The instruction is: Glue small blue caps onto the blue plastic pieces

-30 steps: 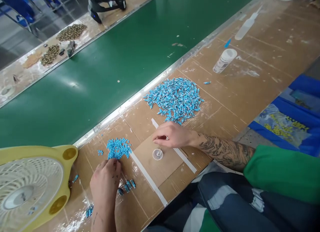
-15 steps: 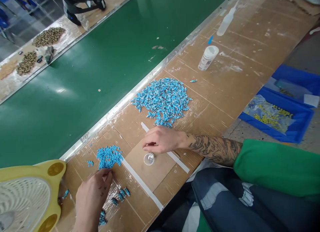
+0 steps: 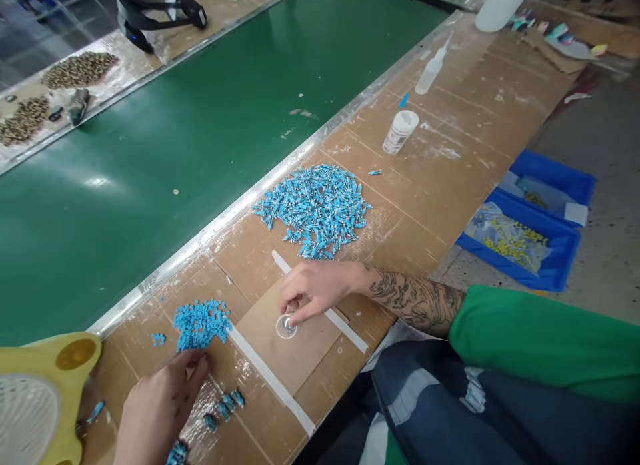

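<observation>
My right hand point(image 3: 323, 290) is over a small clear round cup point(image 3: 286, 326), thumb and curled fingers closed at its rim. Whatever is between those fingertips is too small or hidden to name. The cup sits on a cardboard square point(image 3: 305, 358) edged by white tape strips. At the near edge of a pile of tiny blue ring-like pieces point(image 3: 200, 321) is my left hand point(image 3: 163, 391), its fingertips pinched together; what they hold, if anything, is hidden. Beyond my right hand lies a large heap of small blue figure-like pieces with pale ends point(image 3: 320, 205).
Several darker blue pieces point(image 3: 227, 405) lie right of my left hand. A yellow-framed fan point(image 3: 75, 378) stands at left. A white bottle point(image 3: 400, 131) and a squeeze bottle point(image 3: 433, 71) are farther back. A green belt point(image 3: 165, 191) runs alongside; blue crates point(image 3: 520, 238) sit at right.
The view has shifted, so most things appear farther left. My right hand's fingertips have come down to the clear cup's rim. My left hand stays pinched by the ring pile.
</observation>
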`<act>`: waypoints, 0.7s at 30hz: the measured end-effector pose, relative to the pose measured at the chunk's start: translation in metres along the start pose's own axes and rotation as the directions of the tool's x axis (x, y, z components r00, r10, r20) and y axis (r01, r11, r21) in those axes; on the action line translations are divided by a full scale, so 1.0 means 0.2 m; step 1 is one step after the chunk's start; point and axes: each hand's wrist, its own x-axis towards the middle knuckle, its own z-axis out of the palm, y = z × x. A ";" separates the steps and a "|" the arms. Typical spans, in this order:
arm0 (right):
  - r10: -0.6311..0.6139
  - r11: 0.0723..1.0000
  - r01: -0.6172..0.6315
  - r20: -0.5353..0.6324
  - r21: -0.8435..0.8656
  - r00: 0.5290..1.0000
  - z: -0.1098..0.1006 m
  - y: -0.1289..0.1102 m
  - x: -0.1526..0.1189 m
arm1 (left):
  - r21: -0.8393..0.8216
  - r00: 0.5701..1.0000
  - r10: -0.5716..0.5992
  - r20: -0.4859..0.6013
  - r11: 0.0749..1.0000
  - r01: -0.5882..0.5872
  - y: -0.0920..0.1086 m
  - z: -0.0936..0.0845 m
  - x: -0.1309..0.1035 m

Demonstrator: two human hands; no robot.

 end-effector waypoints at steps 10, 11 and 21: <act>-0.014 0.996 0.013 -0.004 -0.084 1.000 0.03 0.02 0.03 | -0.869 0.833 -0.377 -0.405 -0.126 -0.479 0.37 0.15 -0.06; -0.029 0.995 0.027 -0.013 -0.097 1.000 0.04 0.02 0.03 | -0.829 0.860 -0.292 -0.418 -0.264 -0.493 0.42 0.17 -0.03; -0.217 0.957 0.211 -0.009 -0.200 0.976 0.14 0.04 0.06 | -0.661 0.962 0.009 -0.273 -0.728 -0.181 0.59 0.25 0.04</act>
